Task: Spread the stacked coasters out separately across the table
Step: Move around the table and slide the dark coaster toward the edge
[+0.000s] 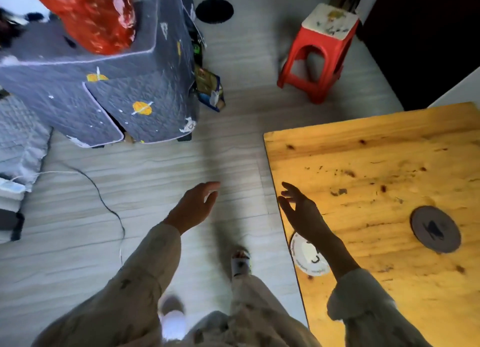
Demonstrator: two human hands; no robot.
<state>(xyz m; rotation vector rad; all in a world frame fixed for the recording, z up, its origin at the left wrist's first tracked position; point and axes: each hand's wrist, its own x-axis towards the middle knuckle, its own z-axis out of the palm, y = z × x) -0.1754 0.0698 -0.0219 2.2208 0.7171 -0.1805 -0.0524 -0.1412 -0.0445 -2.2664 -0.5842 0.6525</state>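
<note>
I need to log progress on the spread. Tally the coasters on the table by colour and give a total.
Grey coaster: 1
White coaster: 1, partly hidden under the right forearm
Total on the wooden table: 2

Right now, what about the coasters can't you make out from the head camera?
- White coaster: partly hidden under the right hand and forearm; print too blurred to read.
- Grey coaster: single or a stack, cannot tell.
- Table: cut off by right and bottom edges.

White coaster (307, 255), grey coaster (435, 229)
</note>
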